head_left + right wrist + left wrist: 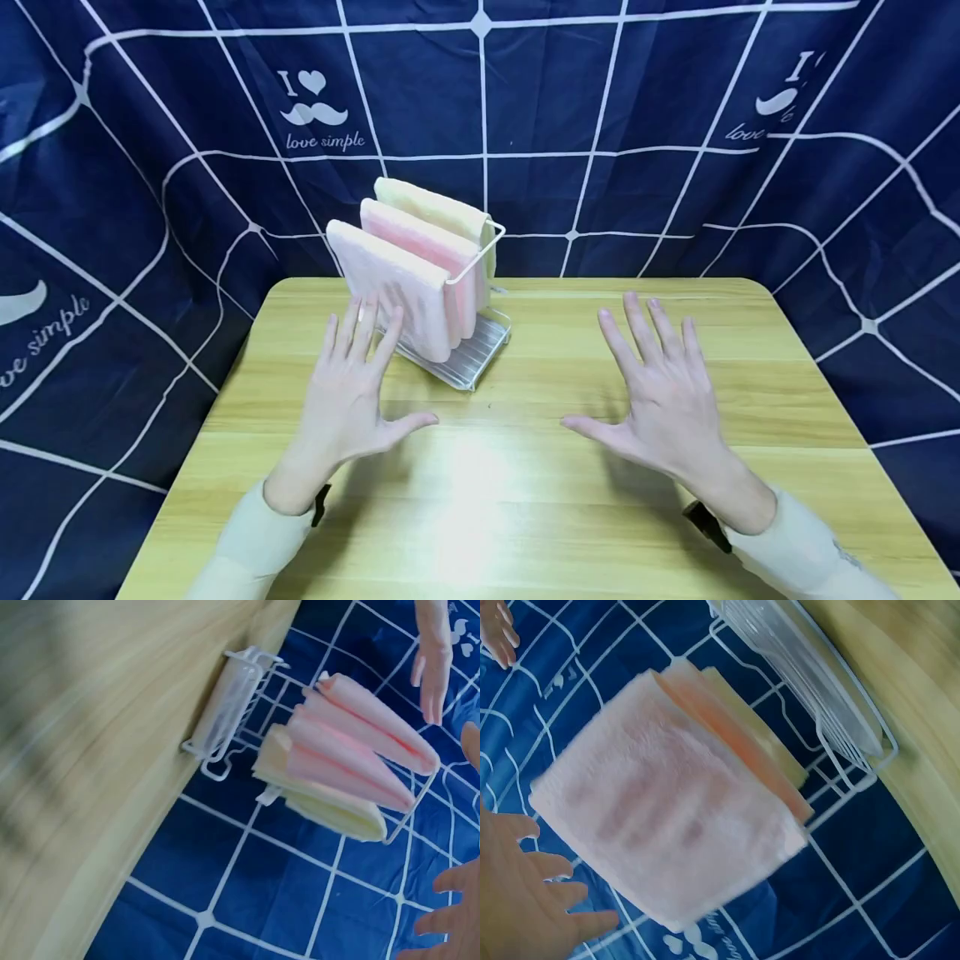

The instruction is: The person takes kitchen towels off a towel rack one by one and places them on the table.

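Three folded towels hang over a white wire rack (487,346) with a drip tray at its base. The nearest towel (393,287) is pale pink, the middle towel (420,237) is a stronger pink, and the farthest towel (435,200) is pale yellow. My left hand (347,404), fingers straight and spread, hovers before the pale pink towel; its fingertips overlap the cloth in the head view, but the left wrist view shows a gap. My right hand (667,408) is also spread, palm down above the table right of the rack, holding nothing.
The rack stands on the back left part of a light wooden table (540,500) with rounded far corners. Dark blue cloth (540,100) with white grid lines encloses the back and both sides. Bright glare lies on the table's front middle.
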`<state>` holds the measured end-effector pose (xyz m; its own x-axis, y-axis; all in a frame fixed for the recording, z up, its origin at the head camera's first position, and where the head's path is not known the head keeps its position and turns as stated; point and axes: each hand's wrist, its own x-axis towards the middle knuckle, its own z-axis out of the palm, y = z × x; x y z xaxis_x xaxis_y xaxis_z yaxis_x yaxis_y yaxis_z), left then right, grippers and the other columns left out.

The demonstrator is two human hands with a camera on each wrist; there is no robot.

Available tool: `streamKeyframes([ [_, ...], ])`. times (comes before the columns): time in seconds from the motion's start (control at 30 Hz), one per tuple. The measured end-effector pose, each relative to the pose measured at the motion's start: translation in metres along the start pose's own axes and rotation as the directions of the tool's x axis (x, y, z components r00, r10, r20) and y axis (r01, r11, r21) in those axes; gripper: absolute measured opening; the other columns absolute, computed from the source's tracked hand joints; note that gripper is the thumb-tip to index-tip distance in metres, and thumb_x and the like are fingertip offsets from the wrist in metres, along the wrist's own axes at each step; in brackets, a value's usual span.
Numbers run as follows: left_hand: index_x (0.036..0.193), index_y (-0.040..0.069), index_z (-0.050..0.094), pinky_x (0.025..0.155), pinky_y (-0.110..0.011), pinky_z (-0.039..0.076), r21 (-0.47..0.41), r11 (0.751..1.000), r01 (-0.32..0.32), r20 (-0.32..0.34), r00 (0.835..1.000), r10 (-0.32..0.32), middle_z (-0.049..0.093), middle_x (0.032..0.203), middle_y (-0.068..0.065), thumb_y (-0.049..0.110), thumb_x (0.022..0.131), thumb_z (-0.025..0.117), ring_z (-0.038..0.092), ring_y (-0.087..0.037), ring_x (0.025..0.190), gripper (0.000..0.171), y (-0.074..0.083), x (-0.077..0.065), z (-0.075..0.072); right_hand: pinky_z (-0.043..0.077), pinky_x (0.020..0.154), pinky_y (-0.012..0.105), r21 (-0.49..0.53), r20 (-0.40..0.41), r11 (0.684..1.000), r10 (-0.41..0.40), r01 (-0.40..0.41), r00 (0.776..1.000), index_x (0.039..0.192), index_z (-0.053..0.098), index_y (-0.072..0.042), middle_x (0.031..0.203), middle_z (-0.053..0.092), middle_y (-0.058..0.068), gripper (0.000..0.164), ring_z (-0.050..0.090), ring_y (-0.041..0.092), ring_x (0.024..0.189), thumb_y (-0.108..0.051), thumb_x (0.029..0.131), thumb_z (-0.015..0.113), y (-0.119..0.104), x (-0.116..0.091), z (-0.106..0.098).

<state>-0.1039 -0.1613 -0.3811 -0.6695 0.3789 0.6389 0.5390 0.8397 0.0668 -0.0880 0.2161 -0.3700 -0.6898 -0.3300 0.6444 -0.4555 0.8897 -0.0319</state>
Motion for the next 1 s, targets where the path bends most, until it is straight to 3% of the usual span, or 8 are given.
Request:
streamKeyframes([
  [0.23, 0.159, 0.003, 0.043, 0.125, -0.062, 0.043, -0.174, 0.984, 0.040, -0.074, 0.996, -0.054, 0.044, 0.164, -0.027, 0.091, 0.091, 0.040, 0.040, -0.045, 0.155, 0.111, -0.026, 0.002, -0.003, 0.034, 0.127, 0.072, 0.111, -0.095, 0.993, -0.036, 0.046, 0.995, 0.158, 0.048, -0.015, 0.164, 0.048, 0.017, 0.113, 0.049, 0.045, 0.148, -0.098, 0.081, 0.042, -0.019, 0.019, 0.003],
  [0.47, 0.157, 0.000, 0.044, 0.136, -0.029, 0.029, -0.399, 0.915, 0.059, -0.120, 0.986, -0.116, 0.049, 0.159, -0.027, 0.078, 0.094, 0.057, 0.046, -0.045, 0.150, 0.101, -0.056, 0.004, -0.003, 0.043, 0.125, 0.061, 0.214, -0.137, 0.972, -0.067, 0.096, 0.988, 0.154, 0.052, -0.009, 0.160, 0.053, 0.017, 0.106, 0.055, 0.042, 0.144, -0.091, 0.087, 0.048, -0.036, 0.040, 0.004],
  [0.57, 0.156, 0.001, 0.046, 0.131, -0.020, 0.032, -0.445, 0.892, 0.084, -0.114, 0.982, -0.149, 0.053, 0.156, -0.026, 0.076, 0.094, 0.060, 0.050, -0.029, 0.150, 0.099, -0.068, 0.006, -0.004, 0.046, 0.123, 0.060, 0.233, -0.153, 0.966, -0.078, 0.112, 0.985, 0.153, 0.054, -0.007, 0.157, 0.057, 0.017, 0.106, 0.058, 0.040, 0.141, -0.090, 0.087, 0.048, -0.044, 0.049, 0.005],
  [0.63, 0.155, 0.000, 0.047, 0.127, -0.016, 0.037, -0.495, 0.863, 0.096, -0.117, 0.978, -0.176, 0.055, 0.155, -0.026, 0.068, 0.094, 0.066, 0.051, -0.015, 0.149, 0.094, -0.074, 0.008, -0.005, 0.047, 0.123, 0.060, 0.246, -0.160, 0.961, -0.086, 0.124, 0.983, 0.151, 0.056, -0.006, 0.154, 0.059, 0.017, 0.105, 0.060, 0.039, 0.139, -0.090, 0.088, 0.048, -0.049, 0.056, 0.005],
  [0.73, 0.151, -0.003, 0.051, 0.120, -0.012, 0.044, -0.583, 0.804, 0.116, -0.116, 0.968, -0.224, 0.057, 0.151, -0.029, 0.030, 0.093, 0.080, 0.051, 0.001, 0.143, 0.073, -0.081, 0.014, -0.008, 0.048, 0.122, 0.058, 0.257, -0.175, 0.954, -0.110, 0.153, 0.979, 0.149, 0.057, -0.004, 0.151, 0.062, 0.018, 0.102, 0.063, 0.037, 0.137, -0.087, 0.090, 0.048, -0.055, 0.067, 0.007],
  [0.8, 0.149, -0.005, 0.053, 0.116, -0.013, 0.048, -0.636, 0.760, 0.134, -0.110, 0.959, -0.261, 0.058, 0.148, -0.031, 0.004, 0.086, 0.079, 0.054, 0.004, 0.140, 0.069, -0.086, 0.017, -0.009, 0.048, 0.123, 0.057, 0.267, -0.181, 0.948, -0.126, 0.172, 0.975, 0.148, 0.058, -0.004, 0.149, 0.064, 0.017, 0.100, 0.062, 0.036, 0.138, -0.085, 0.092, 0.049, -0.058, 0.074, 0.008],
  [0.87, 0.148, -0.004, 0.055, 0.113, -0.012, 0.051, -0.665, 0.728, 0.164, -0.095, 0.949, -0.300, 0.060, 0.145, -0.032, -0.012, 0.079, 0.075, 0.058, 0.004, 0.136, 0.072, -0.090, 0.020, -0.010, 0.048, 0.124, 0.055, 0.274, -0.186, 0.943, -0.142, 0.190, 0.972, 0.148, 0.058, -0.003, 0.148, 0.065, 0.017, 0.096, 0.062, 0.036, 0.138, -0.082, 0.094, 0.050, -0.061, 0.081, 0.010],
  [1.0, 0.147, -0.002, 0.056, 0.109, -0.012, 0.054, -0.696, 0.687, 0.208, -0.069, 0.934, -0.352, 0.067, 0.141, -0.024, -0.013, 0.085, 0.072, 0.062, 0.002, 0.130, 0.065, -0.100, 0.023, -0.010, 0.048, 0.125, 0.053, 0.289, -0.201, 0.934, -0.158, 0.212, 0.967, 0.145, 0.060, -0.003, 0.144, 0.067, 0.017, 0.090, 0.063, 0.035, 0.137, -0.078, 0.096, 0.051, -0.068, 0.093, 0.013],
])
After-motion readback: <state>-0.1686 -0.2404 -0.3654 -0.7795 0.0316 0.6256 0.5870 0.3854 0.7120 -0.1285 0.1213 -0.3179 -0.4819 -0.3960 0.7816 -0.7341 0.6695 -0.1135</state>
